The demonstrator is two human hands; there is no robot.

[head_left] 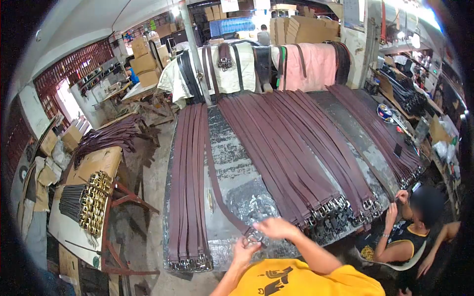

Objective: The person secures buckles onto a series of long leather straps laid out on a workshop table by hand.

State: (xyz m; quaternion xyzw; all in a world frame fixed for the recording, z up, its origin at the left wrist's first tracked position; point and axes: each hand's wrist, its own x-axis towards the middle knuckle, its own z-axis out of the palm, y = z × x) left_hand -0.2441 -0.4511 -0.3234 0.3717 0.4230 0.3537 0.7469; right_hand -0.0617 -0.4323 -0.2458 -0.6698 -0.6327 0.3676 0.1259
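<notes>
A dark brown leather belt runs down the table toward me, its metal buckle between my two hands. My left hand is closed on the belt's buckle end from below. Over the buckle is my right hand, slightly blurred, with its fingers pressed together; whether they pinch the belt or something small is hidden. To the left, a row of brown belts lies with buckles at the table's front edge. A wide bundle of similar belts is spread to the right.
Under the belts is a worn, dark-topped table. A seated co-worker handles a belt strip at its right corner. On a left side table stand gold buckles and a pile of belts. A post rises behind.
</notes>
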